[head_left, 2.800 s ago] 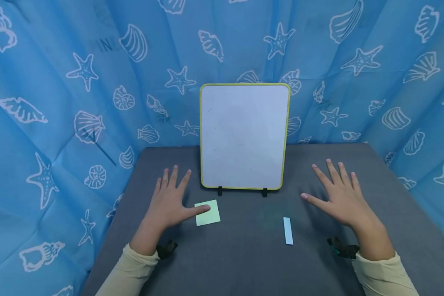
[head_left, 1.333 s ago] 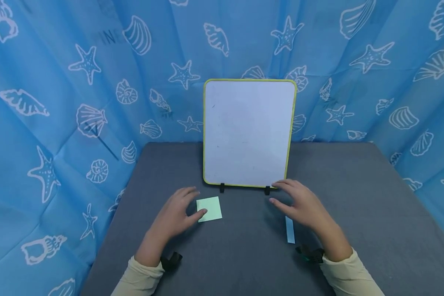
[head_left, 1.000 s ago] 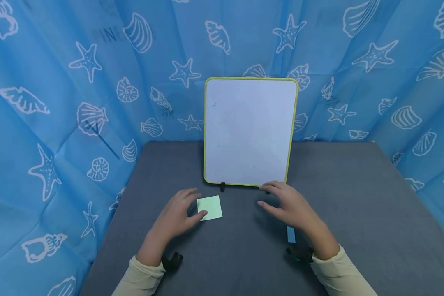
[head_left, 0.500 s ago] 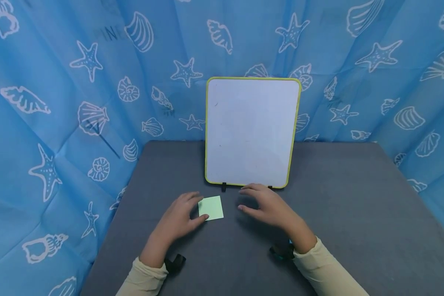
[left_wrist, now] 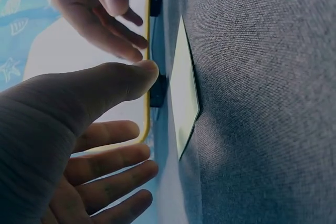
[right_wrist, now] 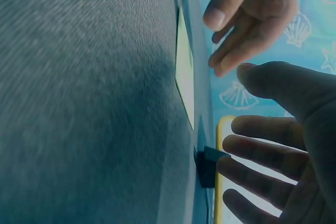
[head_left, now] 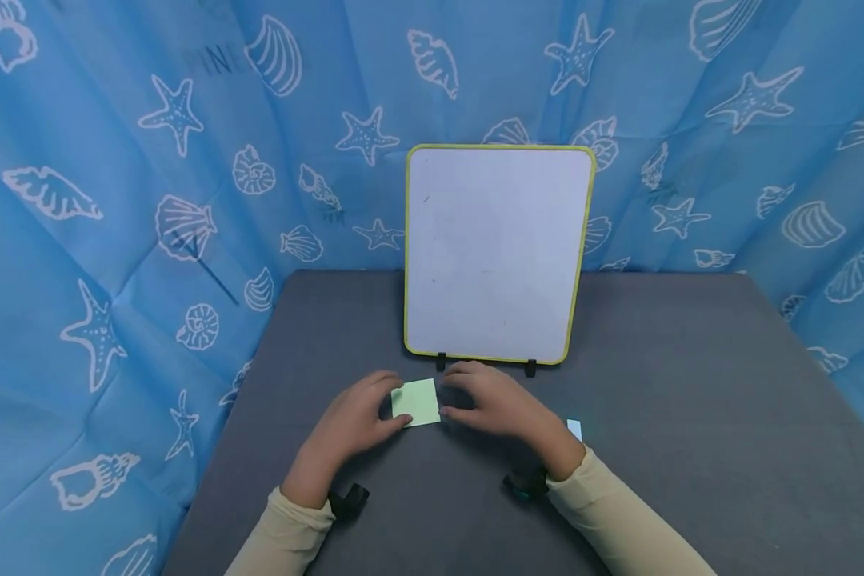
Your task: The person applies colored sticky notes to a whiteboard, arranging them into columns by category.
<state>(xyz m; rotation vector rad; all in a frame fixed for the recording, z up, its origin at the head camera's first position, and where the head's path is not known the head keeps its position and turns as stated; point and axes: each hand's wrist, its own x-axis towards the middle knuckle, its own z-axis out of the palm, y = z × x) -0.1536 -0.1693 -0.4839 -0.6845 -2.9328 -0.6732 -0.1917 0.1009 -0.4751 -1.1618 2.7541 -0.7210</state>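
A pale green sticky note pad [head_left: 416, 402] lies flat on the grey table between my two hands. My left hand [head_left: 353, 420] hovers at its left side, fingers relaxed and apart from it in the left wrist view. From the right, my right hand [head_left: 500, 404] hovers at the pad's other side, thumb and fingers spread and holding nothing. Both wrist views show the pad [left_wrist: 184, 90] on the cloth with a gap between it and the fingers. A pale blue paper strip [head_left: 574, 430] lies beyond my right wrist, partly hidden by it.
A whiteboard [head_left: 497, 252] with a yellow frame stands upright behind the pad on small black feet [head_left: 530, 368]. A blue curtain [head_left: 360, 72] with shells and starfish hangs behind and beside the table. Grey cloth [head_left: 691, 384] covers the tabletop.
My right hand has come in from the far right, passing over the blue strip to the green pad. My left hand's spread fingers have relaxed and shifted slightly right. The pad stays on the table.
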